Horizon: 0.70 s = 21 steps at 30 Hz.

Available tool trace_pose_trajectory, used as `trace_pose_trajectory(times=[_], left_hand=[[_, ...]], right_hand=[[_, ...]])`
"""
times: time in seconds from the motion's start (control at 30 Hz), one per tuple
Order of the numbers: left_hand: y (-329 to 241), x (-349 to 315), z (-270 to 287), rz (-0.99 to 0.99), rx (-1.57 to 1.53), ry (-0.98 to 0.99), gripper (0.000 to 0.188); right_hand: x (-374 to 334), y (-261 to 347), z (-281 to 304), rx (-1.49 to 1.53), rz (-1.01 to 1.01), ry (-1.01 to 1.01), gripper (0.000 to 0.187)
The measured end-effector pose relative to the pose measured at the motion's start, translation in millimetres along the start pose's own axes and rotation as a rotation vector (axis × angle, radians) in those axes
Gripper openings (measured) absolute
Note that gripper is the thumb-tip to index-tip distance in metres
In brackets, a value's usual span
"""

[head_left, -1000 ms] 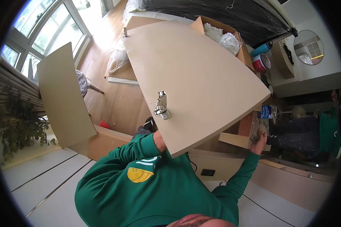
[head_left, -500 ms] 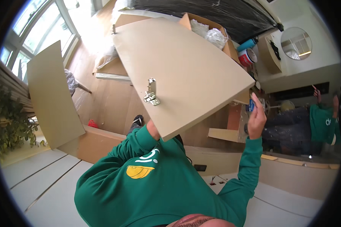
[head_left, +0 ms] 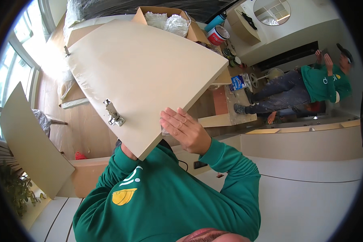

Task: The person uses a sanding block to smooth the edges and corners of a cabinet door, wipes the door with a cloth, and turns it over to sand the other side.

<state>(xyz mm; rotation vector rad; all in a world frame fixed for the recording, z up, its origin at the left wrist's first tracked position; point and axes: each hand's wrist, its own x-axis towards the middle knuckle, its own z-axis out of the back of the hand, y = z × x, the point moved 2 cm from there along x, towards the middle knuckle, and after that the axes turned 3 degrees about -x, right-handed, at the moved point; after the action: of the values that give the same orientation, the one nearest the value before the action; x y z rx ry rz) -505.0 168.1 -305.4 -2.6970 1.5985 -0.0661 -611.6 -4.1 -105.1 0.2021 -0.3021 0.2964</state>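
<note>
A beige cabinet door panel (head_left: 145,68) stretches out in front of me, tilted, its near corner close to my chest. Two metal hinges are fixed along its left side: a near hinge (head_left: 113,113) and a far hinge (head_left: 67,51). My left hand (head_left: 128,152) reaches under the near left edge and supports the door; its fingers are hidden below. Across the near right edge lies my right hand (head_left: 187,131), fingers stretched out flat over the face. A small clear bit by its fingertips cannot be made out.
Another beige panel (head_left: 36,141) leans at the left beside a plant (head_left: 16,185). Beyond the door stand an open carton (head_left: 140,16) with wrapped bundles and a paint can (head_left: 218,35). A green-sweatshirted figure (head_left: 314,82) shows at right, possibly my reflection.
My right hand has moved left and come down onto the door's near right edge, from held up apart from it. The whole view has swung, shifting the door leftward in the picture.
</note>
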Motion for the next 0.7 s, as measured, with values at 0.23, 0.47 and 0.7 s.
trace_pose_trajectory(times=[0.23,0.47,0.7], left_hand=[[1.3,-3.1,-4.4,0.06,-0.018,-0.033,0.049],[-2.1,-15.1,0.3,0.062,-0.039,-0.099,0.049],[-5.4,-7.8,1.2,0.118,-0.017,-0.1,0.049]], right_hand=[[-16.0,-160.3,33.6,-0.363,-0.261,-0.082,0.054],[-13.4,-166.0,18.2,-0.176,-0.086,-0.01,0.052],[-64.8,-357.6,62.9,-0.459,-0.614,0.019,0.056]])
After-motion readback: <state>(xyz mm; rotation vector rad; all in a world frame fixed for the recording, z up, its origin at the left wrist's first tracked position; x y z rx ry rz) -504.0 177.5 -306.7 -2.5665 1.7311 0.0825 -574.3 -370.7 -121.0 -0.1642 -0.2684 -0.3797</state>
